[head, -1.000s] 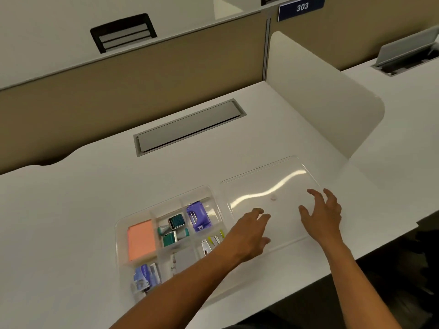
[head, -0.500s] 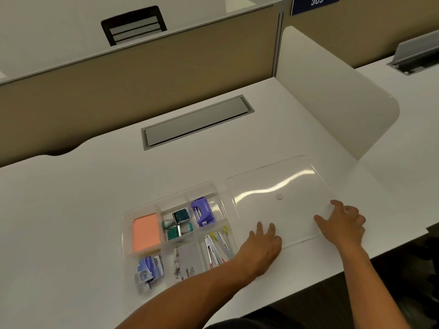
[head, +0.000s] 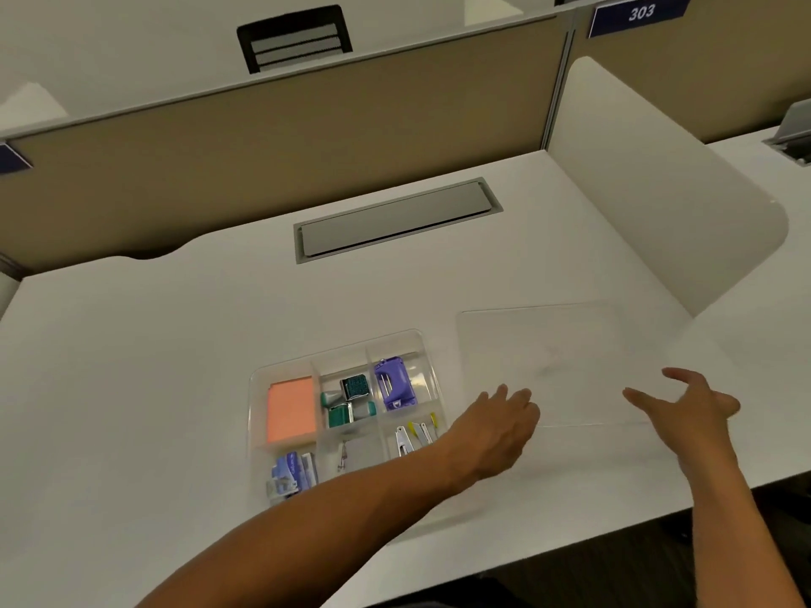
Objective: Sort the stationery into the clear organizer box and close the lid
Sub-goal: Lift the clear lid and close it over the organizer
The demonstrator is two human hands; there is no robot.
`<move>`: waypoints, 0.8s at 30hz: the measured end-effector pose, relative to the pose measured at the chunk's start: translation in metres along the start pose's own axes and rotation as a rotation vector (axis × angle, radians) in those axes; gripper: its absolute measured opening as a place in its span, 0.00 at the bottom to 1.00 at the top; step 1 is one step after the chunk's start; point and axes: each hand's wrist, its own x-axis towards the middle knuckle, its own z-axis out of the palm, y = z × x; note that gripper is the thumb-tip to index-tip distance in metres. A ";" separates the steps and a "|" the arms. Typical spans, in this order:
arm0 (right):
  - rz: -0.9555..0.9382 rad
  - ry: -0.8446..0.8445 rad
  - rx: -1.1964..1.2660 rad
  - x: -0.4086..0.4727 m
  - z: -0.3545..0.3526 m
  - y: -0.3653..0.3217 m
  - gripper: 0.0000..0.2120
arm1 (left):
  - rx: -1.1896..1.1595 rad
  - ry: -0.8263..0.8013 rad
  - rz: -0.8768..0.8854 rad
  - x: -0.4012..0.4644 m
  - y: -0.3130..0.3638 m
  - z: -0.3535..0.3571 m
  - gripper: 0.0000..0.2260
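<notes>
Organizer box [head: 253,414]: clear plastic, rect.; lid [head: 540,340] flat.

Left hand [head: 496,427] and right hand [head: 691,408] flank the clear lid [head: 540,344] beside the filled organizer box [head: 259,375].

Clear, smooth plastic on the organizer box [head: 338,344] and its lid [head: 540,340]; matt white tabletop [head: 153,366]; brushed grey metal cable hatch [head: 395,219]; orange paper pad [head: 292,408]; glossy purple plastic punch [head: 394,384].
</notes>
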 end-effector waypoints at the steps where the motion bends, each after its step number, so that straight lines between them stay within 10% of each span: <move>1: -0.009 0.023 0.060 -0.003 -0.003 -0.003 0.31 | 0.001 0.035 0.012 0.000 0.001 -0.006 0.11; 12: -0.179 0.202 0.657 -0.052 -0.012 -0.043 0.26 | -0.239 0.325 -0.179 -0.010 -0.017 -0.071 0.04; 24: -0.260 0.236 0.591 -0.104 0.002 -0.073 0.28 | -0.383 0.709 -0.084 -0.056 -0.026 -0.146 0.09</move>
